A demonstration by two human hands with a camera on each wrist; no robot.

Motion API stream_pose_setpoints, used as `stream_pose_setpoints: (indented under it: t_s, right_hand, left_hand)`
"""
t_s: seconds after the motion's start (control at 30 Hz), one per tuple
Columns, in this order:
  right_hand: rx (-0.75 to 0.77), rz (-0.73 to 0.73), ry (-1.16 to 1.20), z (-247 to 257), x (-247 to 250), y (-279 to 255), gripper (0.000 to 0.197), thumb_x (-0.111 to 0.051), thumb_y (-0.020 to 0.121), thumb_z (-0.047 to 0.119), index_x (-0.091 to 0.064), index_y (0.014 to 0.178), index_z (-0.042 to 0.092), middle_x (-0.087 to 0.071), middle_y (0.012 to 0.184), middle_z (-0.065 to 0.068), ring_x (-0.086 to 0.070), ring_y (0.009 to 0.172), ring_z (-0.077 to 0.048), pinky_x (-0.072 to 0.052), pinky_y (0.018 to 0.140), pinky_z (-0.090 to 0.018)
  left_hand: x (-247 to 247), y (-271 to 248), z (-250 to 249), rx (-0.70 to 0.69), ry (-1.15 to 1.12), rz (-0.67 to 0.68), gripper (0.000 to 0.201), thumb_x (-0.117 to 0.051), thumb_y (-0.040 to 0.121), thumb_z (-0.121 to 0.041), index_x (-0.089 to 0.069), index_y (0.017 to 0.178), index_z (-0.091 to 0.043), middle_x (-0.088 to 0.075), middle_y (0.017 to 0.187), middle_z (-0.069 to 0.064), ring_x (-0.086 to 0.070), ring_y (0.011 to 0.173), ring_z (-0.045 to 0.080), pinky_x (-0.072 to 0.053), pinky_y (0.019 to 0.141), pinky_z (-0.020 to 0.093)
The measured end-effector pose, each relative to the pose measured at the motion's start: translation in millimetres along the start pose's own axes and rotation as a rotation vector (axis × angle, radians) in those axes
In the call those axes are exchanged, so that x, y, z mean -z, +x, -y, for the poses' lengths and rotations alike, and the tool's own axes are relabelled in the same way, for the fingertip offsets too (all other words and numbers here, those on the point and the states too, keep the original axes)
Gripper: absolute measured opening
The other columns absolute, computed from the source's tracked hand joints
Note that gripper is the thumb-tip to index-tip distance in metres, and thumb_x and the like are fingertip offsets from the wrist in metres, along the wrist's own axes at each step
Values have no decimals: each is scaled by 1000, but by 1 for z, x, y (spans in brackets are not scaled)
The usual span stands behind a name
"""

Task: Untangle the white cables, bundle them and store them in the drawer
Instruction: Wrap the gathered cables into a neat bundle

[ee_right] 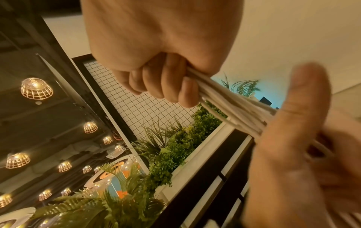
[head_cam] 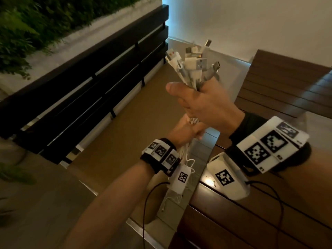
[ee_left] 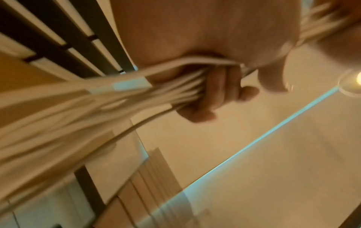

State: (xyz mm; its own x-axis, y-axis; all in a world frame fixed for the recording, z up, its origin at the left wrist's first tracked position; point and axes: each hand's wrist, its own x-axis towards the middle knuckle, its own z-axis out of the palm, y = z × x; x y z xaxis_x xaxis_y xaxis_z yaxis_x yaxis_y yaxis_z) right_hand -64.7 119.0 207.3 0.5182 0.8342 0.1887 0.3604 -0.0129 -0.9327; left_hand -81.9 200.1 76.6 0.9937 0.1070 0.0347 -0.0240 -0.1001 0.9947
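Note:
A bunch of white cables [head_cam: 194,63] stands upright in front of me, its USB plugs fanned out at the top. My right hand [head_cam: 203,103] grips the bunch just under the plugs, fingers curled round it [ee_right: 166,86]. Directly below, my left hand [head_cam: 186,132] grips the same bunch lower down, and in the left wrist view its fingers [ee_left: 216,92] wrap the cables [ee_left: 97,98]. The loose cable tails [head_cam: 179,194] hang down past my left wrist. In the right wrist view the cables [ee_right: 230,104] run from my right fist into my left hand [ee_right: 293,146]. No drawer is in view.
A dark wooden slatted table [head_cam: 269,221] lies at the right, close under my right forearm. A black slatted barrier [head_cam: 89,87] with plants [head_cam: 27,24] behind it runs along the left. Brown floor [head_cam: 125,132] lies between them.

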Motion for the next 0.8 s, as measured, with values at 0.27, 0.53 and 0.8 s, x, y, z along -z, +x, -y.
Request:
stream_pose_setpoints:
  t_s: [0.27,0.53,0.8]
  right_hand:
    - [-30,58,140,22,18,-12,64,-48,100,10,-52,41,36,-33,41,15,-25,34,-5,-24,39,-23]
    - [-9,13,247,36,25,-10,64,-47,100,14,-41,39,31,-30,39,15,-20,34,-11,-18,44,-28]
    - [-14,-4,197,22,10,-30,60,-51,100,18,-47,43,33,-32,42,14,-24,35,-11,-26,44,-25]
  left_hand:
    - [-19,1,30,-41,85,-185,81,-60,73,-73,-54,56,6,-51,48,8,-46,42,14,-40,47,25]
    - [-16,-7,63,117,68,-316,50,-65,92,-32,-39,50,-21,-38,47,-5,-37,37,6,-37,43,19]
    - [-10,-18,96,203,256,-270,50,-60,94,-35,-44,48,-21,-46,46,-2,-42,30,4,-38,42,20]
